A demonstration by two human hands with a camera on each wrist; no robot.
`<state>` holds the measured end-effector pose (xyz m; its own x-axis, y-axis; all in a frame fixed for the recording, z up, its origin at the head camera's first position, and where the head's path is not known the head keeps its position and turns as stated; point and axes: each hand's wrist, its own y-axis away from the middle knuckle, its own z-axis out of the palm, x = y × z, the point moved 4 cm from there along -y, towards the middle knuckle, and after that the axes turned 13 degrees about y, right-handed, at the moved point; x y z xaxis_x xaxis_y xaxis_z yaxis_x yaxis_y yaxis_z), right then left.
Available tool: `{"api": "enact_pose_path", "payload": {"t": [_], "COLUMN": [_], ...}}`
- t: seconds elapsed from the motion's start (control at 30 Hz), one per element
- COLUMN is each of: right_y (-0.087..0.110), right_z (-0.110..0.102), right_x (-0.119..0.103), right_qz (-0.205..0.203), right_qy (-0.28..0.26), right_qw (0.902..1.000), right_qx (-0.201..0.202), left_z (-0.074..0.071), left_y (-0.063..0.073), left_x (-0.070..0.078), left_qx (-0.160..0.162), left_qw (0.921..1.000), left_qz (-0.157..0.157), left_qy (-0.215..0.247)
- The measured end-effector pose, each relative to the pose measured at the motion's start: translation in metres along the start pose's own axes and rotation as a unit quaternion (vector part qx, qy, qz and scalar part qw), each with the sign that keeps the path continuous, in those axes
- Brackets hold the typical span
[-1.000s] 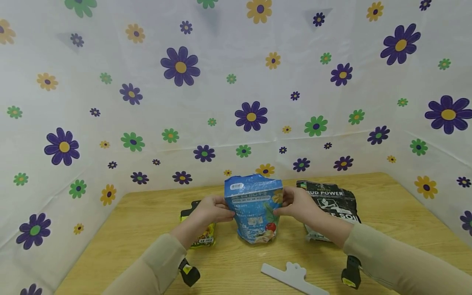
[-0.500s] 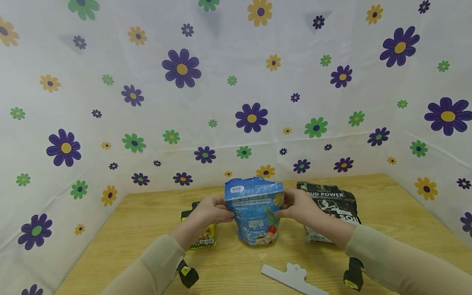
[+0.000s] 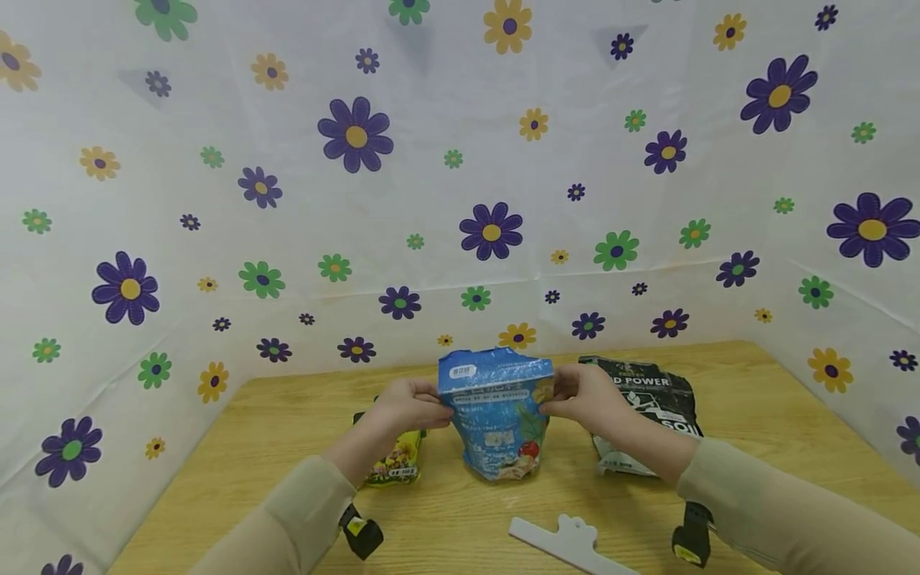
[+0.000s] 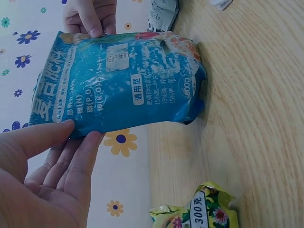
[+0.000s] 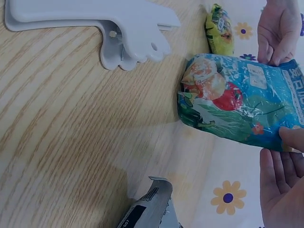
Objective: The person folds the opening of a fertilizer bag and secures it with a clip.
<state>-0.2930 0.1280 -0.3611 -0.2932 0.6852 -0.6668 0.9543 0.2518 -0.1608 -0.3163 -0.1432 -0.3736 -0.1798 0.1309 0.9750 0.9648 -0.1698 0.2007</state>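
Biggest thing here is the white backdrop [image 3: 431, 188], folded round three sides and covered in purple, green and orange daisies. Then there's the wood-grain table [image 3: 460, 519] in front of it. Person's got pale khaki sleeves [image 3: 783, 503] reaching in from both sides.

The blue bag [image 3: 496, 431] is mid-table, roughly upright, veggies printed low on the front and a "500g" mark near the bottom. Can't tell if its base is actually resting on the wood. Off to the right, well, partly behind the forearm, is a black bag [image 3: 670, 395] with "POWER" on it.

Both hands are on the blue one: left hand [image 3: 404, 406] pinches its left edge, thumb in front, fingers behind, and the right hand [image 3: 585, 395] has the same grip on the other edge.

Smaller stuff: a yellow bag [image 3: 398, 463] half hidden by the left arm, a white clip [image 3: 571, 537] lying nearer the person, and little black wrist units [image 3: 362, 537] under the cuffs.
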Motion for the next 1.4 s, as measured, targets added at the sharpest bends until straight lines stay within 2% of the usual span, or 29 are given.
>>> {"api": "enact_pose_path", "payload": {"t": [0.13, 0.6, 0.9, 1.17, 1.4], "right_y": [0.0, 0.003, 0.004, 0.001, 0.003], "right_z": [-0.001, -0.002, -0.007, -0.013, -0.015], "right_x": [0.0, -0.001, -0.005, -0.008, -0.009], "right_qz": [-0.002, -0.033, -0.04, -0.029, 0.0], "right_qy": [0.008, 0.03, 0.046, 0.041, 0.024], "right_qw": [1.0, 0.9989, 0.9979, 0.9983, 0.9991], "right_qx": [0.006, 0.015, 0.021, 0.031, 0.035], "left_z": [-0.001, -0.003, -0.003, -0.003, -0.006], "left_y": [0.002, 0.008, 0.012, 0.017, 0.018], "left_x": [0.004, 0.009, 0.013, 0.015, 0.017], "left_qx": [-0.011, -0.004, 0.009, 0.004, 0.002], "left_qw": [0.9999, 0.9995, 0.9991, 0.9983, 0.9974], "left_qz": [0.011, 0.026, 0.023, 0.037, 0.052], "left_qy": [0.004, -0.018, -0.034, -0.046, -0.049]}}
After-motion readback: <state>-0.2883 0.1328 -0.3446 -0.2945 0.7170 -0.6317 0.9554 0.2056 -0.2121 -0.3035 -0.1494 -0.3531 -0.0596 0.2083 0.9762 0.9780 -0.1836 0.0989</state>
